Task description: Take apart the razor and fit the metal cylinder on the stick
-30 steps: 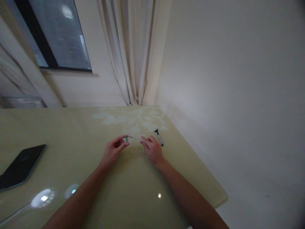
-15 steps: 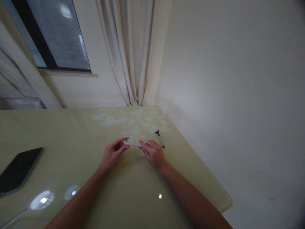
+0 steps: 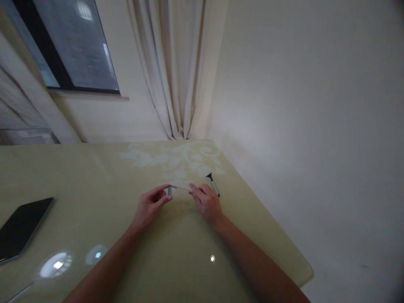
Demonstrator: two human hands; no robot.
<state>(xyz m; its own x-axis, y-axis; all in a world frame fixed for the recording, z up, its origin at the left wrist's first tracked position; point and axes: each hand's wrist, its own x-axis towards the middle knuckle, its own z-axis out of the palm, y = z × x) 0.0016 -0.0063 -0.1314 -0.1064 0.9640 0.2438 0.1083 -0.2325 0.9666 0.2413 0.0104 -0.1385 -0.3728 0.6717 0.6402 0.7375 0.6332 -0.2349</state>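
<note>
A thin, flat white piece (image 3: 182, 188) spans the gap between my two hands, seen nearly edge-on. At its left end is a small dark-green and whitish part (image 3: 169, 191); whether the two are joined I cannot tell. My left hand (image 3: 151, 205) pinches this left end between thumb and fingers. The fingers of my right hand (image 3: 207, 205) are closed on the right end. Just beyond my right hand lies a razor (image 3: 214, 185) with a black head and a grey-and-black handle.
The glossy pale-green table (image 3: 176, 261) carries a dark tablet (image 3: 25, 227) at the far left. Lights reflect in its surface. A white wall (image 3: 299, 126) runs along the right side; a curtain (image 3: 173, 67) and a window (image 3: 78, 46) are behind.
The white piece has turned from showing its broad face to nearly edge-on. The green part at its left end now stands upright. My right hand has shifted slightly right.
</note>
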